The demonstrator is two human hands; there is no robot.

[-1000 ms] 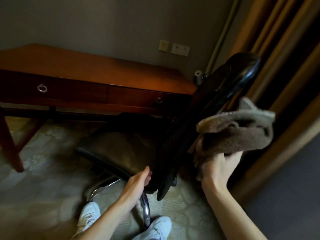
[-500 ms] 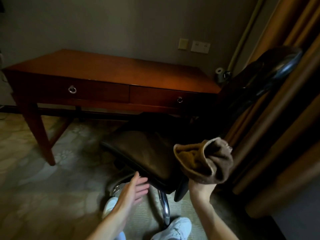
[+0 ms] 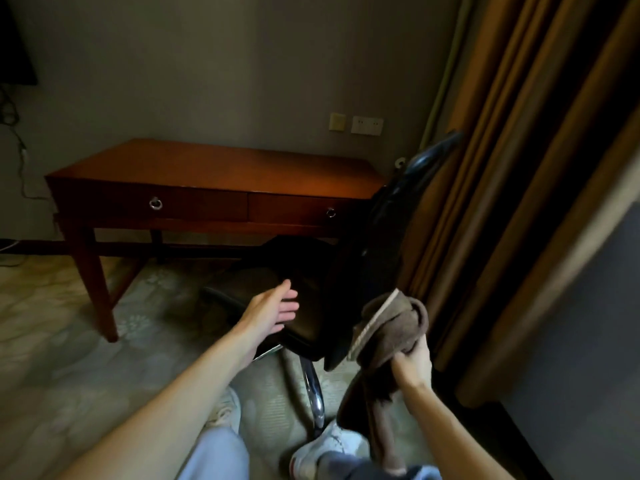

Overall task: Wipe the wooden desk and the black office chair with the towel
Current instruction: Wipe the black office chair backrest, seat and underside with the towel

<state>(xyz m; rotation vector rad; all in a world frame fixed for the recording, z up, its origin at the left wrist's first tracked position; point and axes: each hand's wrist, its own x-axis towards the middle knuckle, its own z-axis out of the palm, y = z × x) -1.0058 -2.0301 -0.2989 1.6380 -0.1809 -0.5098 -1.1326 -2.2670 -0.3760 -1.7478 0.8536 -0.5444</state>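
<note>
1. The right hand (image 3: 414,363) was clamped round the bunched towel (image 3: 388,327), fingers curled into the cloth. A loose tail hung below the fist.
2. A second before, the towel was held high, against the back of the chair (image 3: 377,237). It had since dropped and now sat low, just right of the chair back's lower edge. No contact with the chair was evident.
3. The left hand (image 3: 273,311) was open, fingers straight and close together, holding nothing. A second before, it sat at the base of the chair back. It had since come off and now reached over the near edge of the seat. Whether the fingertips touched the seat could not be established.
4. The two hands were well apart, with the seat's near corner between them.
5. The view had drawn back. The chair and the desk (image 3: 221,171) both appeared farther from the hands than before.
6. The desk stood beyond both hands, ahead and to the left. The chair stood directly ahead of the hands, its back leaning toward the curtain (image 3: 519,168) on the right-hand side.
7. Assessment: the pass over the chair back appeared broken off or finished. The towel was wiping nothing at this moment. The seat lay nearest the left hand and seemed the likely next surface. The state of the desk could not be judged from its appearance.
</note>
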